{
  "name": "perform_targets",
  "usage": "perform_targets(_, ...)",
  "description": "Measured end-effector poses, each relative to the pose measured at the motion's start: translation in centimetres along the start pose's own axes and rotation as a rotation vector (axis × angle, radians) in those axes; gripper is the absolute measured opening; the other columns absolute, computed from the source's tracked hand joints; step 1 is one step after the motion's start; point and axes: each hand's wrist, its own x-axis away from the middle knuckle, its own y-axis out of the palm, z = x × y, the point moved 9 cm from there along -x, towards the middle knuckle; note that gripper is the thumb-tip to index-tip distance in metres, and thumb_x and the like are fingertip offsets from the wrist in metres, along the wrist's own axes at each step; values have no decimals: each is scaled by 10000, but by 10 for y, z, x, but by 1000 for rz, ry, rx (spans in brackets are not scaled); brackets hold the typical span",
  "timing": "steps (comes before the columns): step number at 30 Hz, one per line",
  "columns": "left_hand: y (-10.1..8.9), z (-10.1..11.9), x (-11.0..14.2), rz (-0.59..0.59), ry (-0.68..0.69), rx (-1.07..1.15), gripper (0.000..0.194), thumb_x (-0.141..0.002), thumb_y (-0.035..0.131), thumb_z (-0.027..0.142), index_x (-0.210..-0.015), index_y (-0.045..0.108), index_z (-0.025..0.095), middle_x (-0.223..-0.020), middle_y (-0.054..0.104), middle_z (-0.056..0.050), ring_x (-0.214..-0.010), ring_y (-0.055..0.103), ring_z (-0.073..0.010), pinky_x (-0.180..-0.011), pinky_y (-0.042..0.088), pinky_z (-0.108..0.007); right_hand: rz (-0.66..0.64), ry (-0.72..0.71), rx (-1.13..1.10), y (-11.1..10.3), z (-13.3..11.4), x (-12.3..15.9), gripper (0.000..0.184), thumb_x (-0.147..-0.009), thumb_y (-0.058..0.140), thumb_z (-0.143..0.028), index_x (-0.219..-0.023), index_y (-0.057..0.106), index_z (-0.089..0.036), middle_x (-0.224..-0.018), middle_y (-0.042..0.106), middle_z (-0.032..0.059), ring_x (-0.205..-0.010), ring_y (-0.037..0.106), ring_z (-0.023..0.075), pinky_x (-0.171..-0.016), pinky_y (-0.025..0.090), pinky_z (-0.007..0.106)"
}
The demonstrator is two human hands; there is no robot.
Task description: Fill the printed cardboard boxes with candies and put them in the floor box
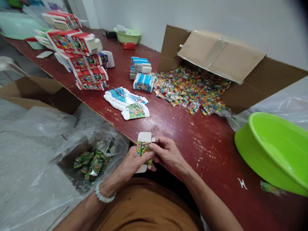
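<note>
A small green printed cardboard box (pixel 142 148) with white end flaps standing out is between my two hands, just off the table's front edge. My left hand (pixel 136 158) grips its left side and lower part, thumb across the front. On the right side, my right hand (pixel 166 150) pinches the box with thumb and fingers near its top. Whether anything is inside the box cannot be seen. Farther up the table lies a fanned row of flat blue cartons (pixel 124 98), with a flat green carton (pixel 136 111) at its near end.
Wrapped candies (pixel 190 89) spill from a tipped cardboard box (pixel 221 57) at the back. A green basin (pixel 264 150) stands right. Bundled red cartons (pixel 72 41) and blue bundles (pixel 144 81) are stacked on the table (pixel 192 141). Below left, a plastic-lined box holds green packets (pixel 93 163).
</note>
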Motion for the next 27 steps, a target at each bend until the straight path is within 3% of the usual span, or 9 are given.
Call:
perform_targets(4,-13,7,-1,114,126,-118,305,-799,768,435,-923,696,166,-900,747,-43,-838,679,-190,-766,531,-281,152,-92,250,-12,-12,1,259,-877,656,-397,-727,622,-188,-671,605,-11,-604,526,127,-573,410,252)
perform_targets(6,-21,9,1,206,173,-72,409,-758,808,376,-1074,629,190,-993,762,-46,-908,700,-201,-822,547,-303,178,-117,358,-16,-18,0,259,-878,645,-376,-701,602,-192,-646,593,-17,-603,515,128,-569,386,252)
perform_targets(9,-27,10,8,311,234,45,631,-726,836,320,-1234,473,232,-999,774,-44,-865,735,-206,-792,578,-324,168,-114,248,-13,-14,-2,187,-872,663,-359,-986,629,-215,-710,643,-27,-641,565,143,-598,428,254)
perform_targets(12,-27,12,15,347,292,72,665,-774,807,311,-1320,432,254,-1102,760,-67,-910,736,-202,-804,581,-315,213,-120,-25,-8,-2,-1,461,-840,719,-353,-1241,509,-258,-800,682,-30,-712,628,157,-651,494,265)
perform_targets(15,-27,10,16,352,270,103,574,-764,817,334,-1253,533,238,-1158,743,-79,-966,718,-206,-796,570,-283,219,-135,-197,-1,6,0,367,-814,753,-400,-1110,601,-246,-909,705,10,-797,655,163,-728,530,280)
perform_targets(17,-29,8,13,330,230,144,493,-746,834,366,-1152,591,229,-1078,755,-55,-893,714,-193,-752,563,-269,187,-102,-259,3,11,-2,321,-798,767,-453,-999,655,-229,-924,707,24,-795,651,163,-743,537,291)
perform_targets(22,-30,4,6,258,164,144,341,-793,794,437,-994,637,210,-854,729,0,-704,649,-137,-663,518,-233,104,41,-266,-2,14,-8,329,-744,825,-467,-738,647,-190,-712,656,-2,-623,577,131,-624,502,274)
perform_targets(27,-28,7,2,205,203,-12,246,-867,727,424,-962,647,211,-898,713,7,-783,635,-136,-702,500,-219,89,75,-276,-11,7,-16,359,-578,937,-348,-797,696,-196,-710,689,-8,-630,613,132,-634,502,266)
